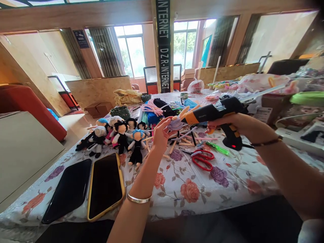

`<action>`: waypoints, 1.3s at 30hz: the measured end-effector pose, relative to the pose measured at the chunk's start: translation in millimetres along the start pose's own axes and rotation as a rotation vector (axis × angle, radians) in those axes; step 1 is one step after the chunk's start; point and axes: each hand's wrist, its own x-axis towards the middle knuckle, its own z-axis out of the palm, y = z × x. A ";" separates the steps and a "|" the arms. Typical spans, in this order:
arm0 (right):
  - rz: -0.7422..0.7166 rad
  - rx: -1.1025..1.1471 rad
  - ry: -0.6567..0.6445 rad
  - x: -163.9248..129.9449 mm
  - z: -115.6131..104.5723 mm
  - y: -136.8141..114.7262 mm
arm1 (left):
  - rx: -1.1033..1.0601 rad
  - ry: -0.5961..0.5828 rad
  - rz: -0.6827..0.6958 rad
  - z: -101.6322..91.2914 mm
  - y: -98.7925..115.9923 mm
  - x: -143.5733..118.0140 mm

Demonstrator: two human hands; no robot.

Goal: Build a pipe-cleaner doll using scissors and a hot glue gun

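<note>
Between the fingers of my left hand [162, 133] is a small piece wound from lilac pipe cleaner [176, 124], with peach-coloured parts at its top. My right hand [234, 123] is wrapped round a black and orange hot glue gun [211, 113]. Its nozzle points left and meets or nearly meets the lilac piece; I cannot tell which. A red light glows at the base of the handle, and a clear glue stick sticks out at the back. Below the gun lie red-handled scissors [202, 158] and a green transparent pen-like tool [217, 147].
Several pipe-cleaner dolls [121, 133] stand left of my left hand. Two phones, one black [68, 189] and one yellow-cased [106, 185], lie at the front left. Bundles of coloured pipe cleaners [154, 113] are piled behind. A white machine [301, 141] stands at the right on the flowered tablecloth [174, 192].
</note>
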 end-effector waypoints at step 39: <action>-0.042 0.037 -0.223 9.8 -4.2 8.5 | 0.005 -0.050 -0.007 0.8 1.0 -2.7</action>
